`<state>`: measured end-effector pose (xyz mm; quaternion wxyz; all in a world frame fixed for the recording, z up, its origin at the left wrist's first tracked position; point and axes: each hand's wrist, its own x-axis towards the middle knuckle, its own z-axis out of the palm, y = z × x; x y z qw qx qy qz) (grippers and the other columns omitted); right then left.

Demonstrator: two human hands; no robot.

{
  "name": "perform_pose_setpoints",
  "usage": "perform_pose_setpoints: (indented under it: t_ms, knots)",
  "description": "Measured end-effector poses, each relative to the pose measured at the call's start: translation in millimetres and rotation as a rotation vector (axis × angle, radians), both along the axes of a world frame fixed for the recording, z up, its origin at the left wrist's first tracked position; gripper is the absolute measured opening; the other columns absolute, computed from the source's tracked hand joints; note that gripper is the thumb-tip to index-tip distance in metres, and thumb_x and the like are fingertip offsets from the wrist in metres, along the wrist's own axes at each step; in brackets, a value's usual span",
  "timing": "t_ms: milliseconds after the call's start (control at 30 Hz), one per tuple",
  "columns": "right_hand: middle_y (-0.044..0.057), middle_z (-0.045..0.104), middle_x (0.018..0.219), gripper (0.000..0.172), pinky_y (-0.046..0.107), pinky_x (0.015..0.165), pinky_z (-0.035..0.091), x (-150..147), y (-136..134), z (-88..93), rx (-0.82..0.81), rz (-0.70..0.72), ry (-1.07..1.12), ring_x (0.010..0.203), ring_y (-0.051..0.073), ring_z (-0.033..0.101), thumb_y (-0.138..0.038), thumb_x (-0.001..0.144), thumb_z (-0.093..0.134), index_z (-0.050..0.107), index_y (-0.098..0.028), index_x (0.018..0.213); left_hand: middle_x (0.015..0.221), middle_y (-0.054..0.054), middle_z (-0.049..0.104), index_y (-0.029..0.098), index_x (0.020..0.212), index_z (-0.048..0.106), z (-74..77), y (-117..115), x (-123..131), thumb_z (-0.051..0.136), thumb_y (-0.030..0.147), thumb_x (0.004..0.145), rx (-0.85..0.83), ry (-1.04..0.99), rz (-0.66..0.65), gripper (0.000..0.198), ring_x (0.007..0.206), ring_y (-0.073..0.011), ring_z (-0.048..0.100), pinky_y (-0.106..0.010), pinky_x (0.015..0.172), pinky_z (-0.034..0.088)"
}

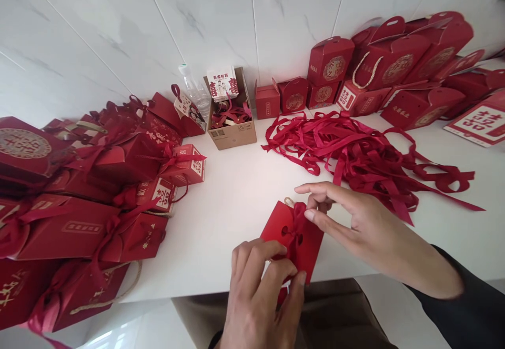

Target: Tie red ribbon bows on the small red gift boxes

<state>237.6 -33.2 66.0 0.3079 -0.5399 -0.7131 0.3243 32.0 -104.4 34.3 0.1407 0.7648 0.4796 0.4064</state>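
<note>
A small red gift box [273, 223] lies at the table's front edge, with a cord loop at its far end. A dark red ribbon [294, 232] is tied in a bow through round holes in its top. My left hand [264, 291] is closed over the near end of the box, fingers and thumb pinching the ribbon's near part; the fingertips partly hide it. My right hand [363, 225] comes in from the right, its thumb and a curled finger at the bow's far loop. That hand's index finger stretches out free above the box.
Loose red ribbons [347, 149] lie heaped behind my right hand. Finished-looking red boxes with bows [79, 222] are stacked on the left. A cardboard box [234, 136] and a clear bottle [193, 88] stand by the tiled wall. More red boxes [398, 59] fill the back right.
</note>
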Motion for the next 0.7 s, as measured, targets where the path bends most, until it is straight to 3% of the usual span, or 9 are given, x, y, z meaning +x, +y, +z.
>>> perform_pose_setpoints:
  t_ms: [267,467,600,700]
  knots:
    - [0.002,0.076,0.097,0.022,0.027,0.065,0.056,-1,16,7.7,0.042,-0.123,0.081,0.087,0.02,0.073,-0.039,0.101,0.06,0.071,-0.026,0.115,0.105,-0.006,0.064,0.02,0.088,0.059,-4.6,-5,4,0.061,0.0,0.089,0.068,-0.003,-0.001,0.02,0.094,-0.0218,0.055,-0.038,0.083,0.046]
    - [0.001,0.078,0.101,0.019,0.031,0.078,0.059,-1,18,3.9,0.056,-0.223,0.149,0.091,0.021,0.073,-0.041,0.098,0.066,0.075,-0.027,0.108,0.122,-0.008,0.059,0.024,0.088,0.06,1.2,-10,4,0.054,0.009,0.088,-0.005,-0.054,0.033,0.016,0.105,-0.0268,0.056,-0.041,0.084,0.047]
    - [0.003,0.08,0.104,0.018,0.03,0.081,0.062,-5,10,13.0,-0.03,-0.147,0.266,0.099,0.022,0.076,-0.043,0.098,0.069,0.075,-0.027,0.104,0.117,-0.006,0.06,0.028,0.104,0.063,8.5,-5,2,0.048,0.014,0.097,-0.168,-0.17,0.125,0.022,0.104,-0.0235,0.059,-0.037,0.083,0.05]
    - [0.002,0.08,0.114,0.02,0.03,0.09,0.063,-7,3,20.5,-0.134,0.077,0.374,0.109,0.022,0.076,-0.042,0.101,0.067,0.074,-0.03,0.115,0.122,-0.008,0.06,0.027,0.113,0.063,6.0,3,0,0.063,0.023,0.094,-0.198,-0.103,0.117,0.02,0.112,-0.0262,0.058,-0.04,0.09,0.051]
